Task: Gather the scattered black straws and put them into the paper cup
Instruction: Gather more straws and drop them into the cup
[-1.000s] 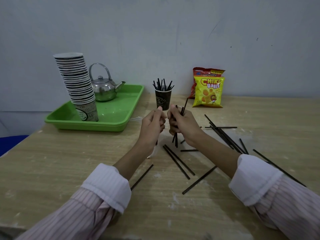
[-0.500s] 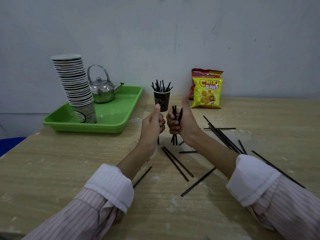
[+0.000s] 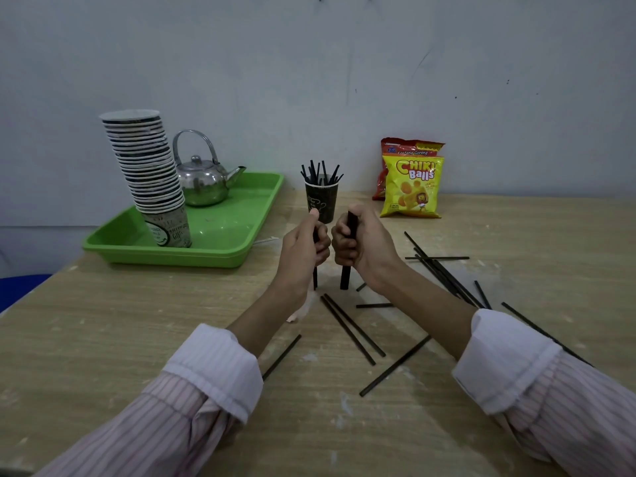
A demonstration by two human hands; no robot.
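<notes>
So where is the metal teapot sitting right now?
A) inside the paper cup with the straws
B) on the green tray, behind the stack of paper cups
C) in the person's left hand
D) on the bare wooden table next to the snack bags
B: the metal teapot stands on the green tray, just behind the tall stack of paper cups, well apart from the snack bags and both hands.

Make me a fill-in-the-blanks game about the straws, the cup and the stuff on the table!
1. The metal kettle sits on a tray coloured ____.
2. The right hand holds a bundle of black straws standing ____ on the table.
3. The paper cup with straws inside stands ____ the tray.
4. The snack bag in front is coloured ____.

Missing words: green; upright; outside; yellow
</notes>
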